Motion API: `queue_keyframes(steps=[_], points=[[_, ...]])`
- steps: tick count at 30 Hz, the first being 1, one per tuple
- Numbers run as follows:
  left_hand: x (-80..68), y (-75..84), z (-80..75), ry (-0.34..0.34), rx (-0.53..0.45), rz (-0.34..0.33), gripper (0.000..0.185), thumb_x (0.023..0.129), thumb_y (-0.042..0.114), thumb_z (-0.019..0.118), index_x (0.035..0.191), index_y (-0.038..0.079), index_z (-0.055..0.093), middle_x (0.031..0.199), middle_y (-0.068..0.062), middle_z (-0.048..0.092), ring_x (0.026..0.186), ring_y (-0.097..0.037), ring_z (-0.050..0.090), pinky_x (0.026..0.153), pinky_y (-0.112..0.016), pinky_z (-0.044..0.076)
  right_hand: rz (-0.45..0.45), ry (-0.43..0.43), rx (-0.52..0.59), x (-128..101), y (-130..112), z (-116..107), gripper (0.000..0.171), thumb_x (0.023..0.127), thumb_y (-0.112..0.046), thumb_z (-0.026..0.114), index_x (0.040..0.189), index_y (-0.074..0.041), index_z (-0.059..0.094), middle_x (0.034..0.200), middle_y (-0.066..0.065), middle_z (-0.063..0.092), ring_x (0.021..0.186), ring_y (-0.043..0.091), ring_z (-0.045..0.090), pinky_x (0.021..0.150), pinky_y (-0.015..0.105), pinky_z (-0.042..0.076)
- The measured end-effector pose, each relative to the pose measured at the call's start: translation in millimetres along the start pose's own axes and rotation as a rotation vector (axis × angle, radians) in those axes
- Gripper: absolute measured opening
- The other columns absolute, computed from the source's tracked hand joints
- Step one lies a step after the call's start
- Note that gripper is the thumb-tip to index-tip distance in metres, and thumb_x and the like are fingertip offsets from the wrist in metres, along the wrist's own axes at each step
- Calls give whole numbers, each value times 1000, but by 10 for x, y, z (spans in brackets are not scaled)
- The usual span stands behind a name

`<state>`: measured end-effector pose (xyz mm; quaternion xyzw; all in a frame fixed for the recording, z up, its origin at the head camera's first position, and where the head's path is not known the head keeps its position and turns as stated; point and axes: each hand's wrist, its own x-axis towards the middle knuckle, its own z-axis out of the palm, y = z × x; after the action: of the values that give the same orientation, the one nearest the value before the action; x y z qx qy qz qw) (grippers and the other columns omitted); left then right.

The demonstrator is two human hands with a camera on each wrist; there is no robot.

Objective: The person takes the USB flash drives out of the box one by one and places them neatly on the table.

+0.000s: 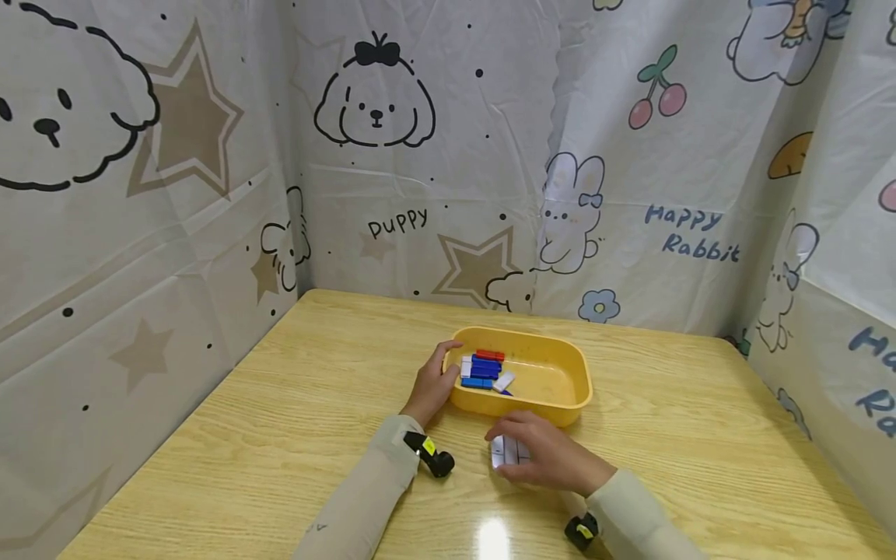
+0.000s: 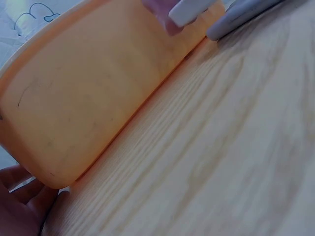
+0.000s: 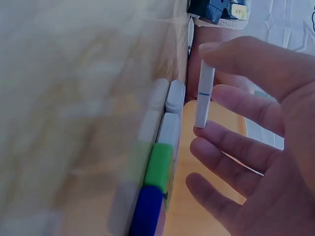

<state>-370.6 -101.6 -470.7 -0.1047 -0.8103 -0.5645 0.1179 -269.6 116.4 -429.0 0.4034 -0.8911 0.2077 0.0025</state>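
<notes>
Left hand [image 1: 435, 386] grips the yellow tray [image 1: 560, 400] — right hand [image 1: 542, 455] pinches a white block [image 3: 204, 93].

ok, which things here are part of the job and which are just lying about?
In the job:
- yellow tray, left hand holding its end
- red, blue and white blocks in the tray
- white block pinched in the right hand
- row of blocks on the table

Lying about:
- wooden table
- cartoon curtain behind
</notes>
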Motion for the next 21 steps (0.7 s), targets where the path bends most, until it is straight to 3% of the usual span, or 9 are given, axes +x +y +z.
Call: queue_keyframes(steps=[9,21], points=[[4,29,-7,-2,9,2,43,91,11,48,134,16,51,145,-9,46,134,-28,40,110,-50,30,73,-65,-10,44,42,6,38,83,-33,74,117,-19,65,116,-9,61,109,13,53,97,40,43],[-3,37,-3,-15,5,-17,44,91,14,47,134,19,50,147,-7,44,133,-25,41,110,-49,30,69,-59,-20,36,104,40,38,82,-36,74,115,-19,65,114,-6,61,104,13,54,93,37,45]])
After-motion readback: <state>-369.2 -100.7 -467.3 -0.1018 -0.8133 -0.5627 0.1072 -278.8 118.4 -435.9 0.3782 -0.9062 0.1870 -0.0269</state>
